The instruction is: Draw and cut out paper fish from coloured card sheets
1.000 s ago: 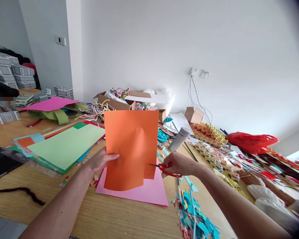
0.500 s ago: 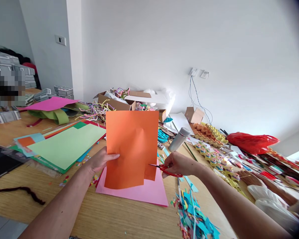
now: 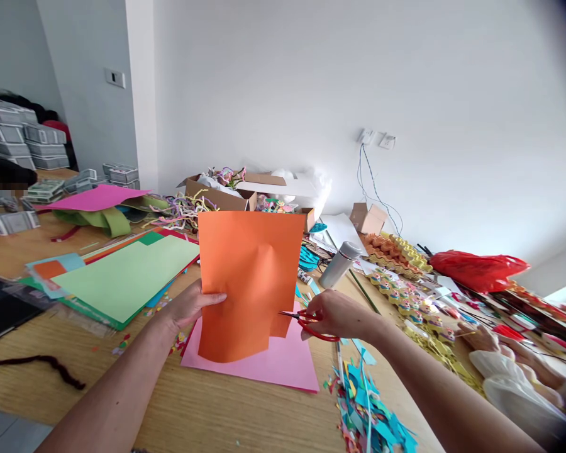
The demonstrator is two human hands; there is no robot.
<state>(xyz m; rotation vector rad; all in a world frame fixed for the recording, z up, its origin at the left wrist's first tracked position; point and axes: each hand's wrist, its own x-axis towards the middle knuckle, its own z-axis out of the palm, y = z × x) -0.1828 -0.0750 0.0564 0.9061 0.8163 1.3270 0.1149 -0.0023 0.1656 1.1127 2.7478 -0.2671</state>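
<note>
My left hand (image 3: 195,305) grips the left edge of an orange sheet of paper (image 3: 240,277), thumb in front and fingers hidden behind. The sheet stands upright above the table and is creased in the middle. A cut splits its lower right part, leaving a shorter strip (image 3: 280,326) beside the main piece. My right hand (image 3: 334,313) is closed round the handles of red-handled scissors (image 3: 306,318). Their tips reach the paper by the cut, blades slightly apart. A pink sheet (image 3: 259,371) lies flat on the table underneath.
Stacked coloured sheets (image 3: 132,277) lie at the left. Teal paper scraps (image 3: 372,402) heap at the front right. A grey tumbler (image 3: 340,264) stands beyond my right hand. Egg cartons (image 3: 396,289) and a red plastic bag (image 3: 476,264) are farther right. Another person's hands (image 3: 481,336) show at the right edge.
My right hand and the scissors have shifted slightly left, with the blades opening a little. The orange sheet has tilted and curved slightly, its strip turning. At the right, another person's hands have moved.
</note>
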